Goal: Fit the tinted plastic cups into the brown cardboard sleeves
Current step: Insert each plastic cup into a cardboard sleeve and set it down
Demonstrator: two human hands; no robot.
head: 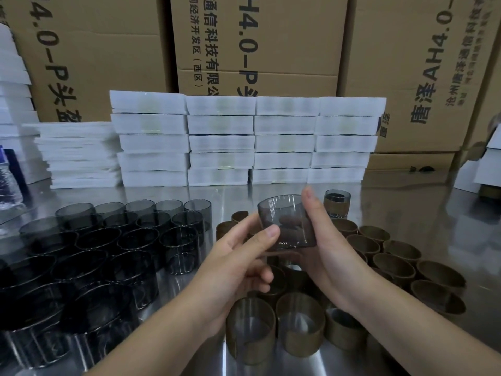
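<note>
Firstly, left of the held cup [282, 210], bare tinted cups [108, 240] crowd the bench [406, 213]. Both hands grip the held cup, tilted, likely to aim it at a sleeve: the left hand [235, 261] pinches its near wall and the right hand [328, 245] wraps its side. Right of it wait empty cardboard sleeves [390, 260]. Finished sleeved cups [250, 332] crowd below.

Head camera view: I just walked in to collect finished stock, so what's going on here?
A person grips one bare tinted cup, tilted, between left hand and right hand, above the empty brown sleeves grouped on the right. Unsleeved cups crowd the steel table on the left, and a few sleeved cups stand nearest the person.
</note>
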